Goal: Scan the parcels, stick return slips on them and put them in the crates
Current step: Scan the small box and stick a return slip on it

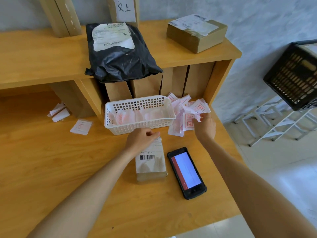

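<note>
Nearest me, low and right of centre in the frame, a black handheld scanner with a lit white screen [187,172] lies flat on the pale wooden tabletop [51,160]. Just to its left sits a small brown cardboard parcel with a white barcode label [150,162]; my left hand [141,140] rests on its far end, fingers curled over the edge of the label. Right of that, my right hand [205,123] pinches a crumpled white return slip printed with a red square [189,121], at the edge of a loose heap of similar slips [187,103] on the tabletop. Just beyond my left hand stands a white perforated plastic basket [139,111] holding more slips. Toward the left edge a single slip [81,126] lies flat, with a few folded ones [59,111] behind it. Higher up, on the wooden shelf [34,57], a black plastic mailer bag with a white label [118,50] overhangs the front edge, and a taped brown box [197,32] sits in the upper right. At the far right a black slatted crate [295,76] rests on a white metal rack [277,122].
</note>
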Tool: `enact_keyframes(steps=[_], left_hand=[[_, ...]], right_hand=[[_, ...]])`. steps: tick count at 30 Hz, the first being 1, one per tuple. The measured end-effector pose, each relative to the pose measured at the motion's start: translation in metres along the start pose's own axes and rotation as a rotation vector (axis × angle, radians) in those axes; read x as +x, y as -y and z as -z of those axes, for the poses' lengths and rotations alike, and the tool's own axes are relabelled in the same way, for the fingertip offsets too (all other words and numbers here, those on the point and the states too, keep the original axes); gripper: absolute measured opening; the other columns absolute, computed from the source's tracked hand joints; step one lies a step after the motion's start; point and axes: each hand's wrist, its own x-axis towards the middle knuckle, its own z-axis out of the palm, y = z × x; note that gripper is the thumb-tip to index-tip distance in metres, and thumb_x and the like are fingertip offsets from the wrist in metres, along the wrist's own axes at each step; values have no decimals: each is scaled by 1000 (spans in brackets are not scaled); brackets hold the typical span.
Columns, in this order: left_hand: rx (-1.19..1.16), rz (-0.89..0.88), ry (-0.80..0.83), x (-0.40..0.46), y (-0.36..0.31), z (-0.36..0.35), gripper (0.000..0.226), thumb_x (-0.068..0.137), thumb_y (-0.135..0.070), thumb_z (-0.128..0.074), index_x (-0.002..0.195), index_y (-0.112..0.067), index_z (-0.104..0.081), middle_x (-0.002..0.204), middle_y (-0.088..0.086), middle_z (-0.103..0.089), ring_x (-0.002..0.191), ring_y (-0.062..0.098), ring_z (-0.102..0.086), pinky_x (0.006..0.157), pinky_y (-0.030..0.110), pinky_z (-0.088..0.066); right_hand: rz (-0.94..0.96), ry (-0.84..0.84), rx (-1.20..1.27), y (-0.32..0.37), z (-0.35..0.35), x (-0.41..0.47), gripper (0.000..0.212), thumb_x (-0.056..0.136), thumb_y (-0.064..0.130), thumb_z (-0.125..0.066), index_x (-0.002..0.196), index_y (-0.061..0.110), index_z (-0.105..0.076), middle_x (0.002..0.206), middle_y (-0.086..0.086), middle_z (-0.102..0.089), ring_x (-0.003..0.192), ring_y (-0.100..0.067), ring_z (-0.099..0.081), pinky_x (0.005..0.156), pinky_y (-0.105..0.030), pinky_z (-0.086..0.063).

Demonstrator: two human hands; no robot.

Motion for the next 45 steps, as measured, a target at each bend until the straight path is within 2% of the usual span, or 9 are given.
enact_keyframes(steps=[11,16,20,24,29,34,37,41,45], left_hand=[[-10,-37,-64,-1,8,-6,43,90,-54,-57,65,-19,-66,55,-4,-57,47,4,-47,50,23,-36],[6,-26,-69,0,8,-6,43,89,-55,-57,68,-19,-67,61,-3,-63,49,3,-49,51,21,-37],[23,-25,-81,-1,8,-6,46,89,-57,-56,69,-17,-68,61,1,-63,45,3,-45,49,21,-33],[179,-36,-71,-1,6,-5,51,91,-61,-47,75,-18,-69,64,1,-65,47,4,-49,46,22,-38],[439,-141,-119,1,-16,0,36,96,-49,-45,93,-19,-66,90,-11,-67,80,9,-61,64,27,-53],[51,-38,-120,33,-66,-7,32,95,-25,-51,76,-3,-63,73,10,-66,62,20,-57,55,31,-44],[-226,184,-40,69,-98,-19,31,89,-27,-53,89,-1,-68,83,13,-71,69,19,-65,71,38,-57],[-290,344,92,98,-114,-37,42,90,-44,-56,100,-4,-65,82,9,-72,73,21,-72,76,37,-61],[-344,418,96,108,-124,-49,28,88,-32,-67,84,-5,-63,74,10,-70,71,22,-72,75,35,-61]], right_hand=[[-18,-21,51,1,-6,11,13,96,14,-50,87,12,-59,104,-9,-68,78,-19,-63,72,-37,-60],[41,-13,120,3,5,7,18,96,13,-49,109,7,-60,112,-9,-68,79,-15,-61,53,-17,-47],[44,51,125,2,7,4,24,96,13,-53,119,8,-56,115,-10,-66,94,-24,-67,60,-21,-51],[58,91,69,-4,2,-1,20,96,14,-54,115,9,-56,111,-10,-67,84,-18,-61,57,-20,-49],[70,89,80,-11,1,-2,20,96,16,-55,114,8,-58,109,-11,-67,91,-24,-66,61,-23,-52],[66,61,158,-15,7,-2,18,95,13,-55,111,8,-62,111,-8,-68,95,-24,-67,66,-24,-52],[79,53,199,-18,11,0,17,96,14,-55,110,11,-62,109,-6,-68,95,-23,-67,66,-22,-51],[79,47,213,-24,14,3,17,96,15,-55,109,9,-64,108,-6,-69,96,-22,-68,71,-24,-54],[81,57,241,-29,15,5,8,96,16,-56,101,12,-62,105,-4,-68,91,-18,-67,70,-22,-53]])
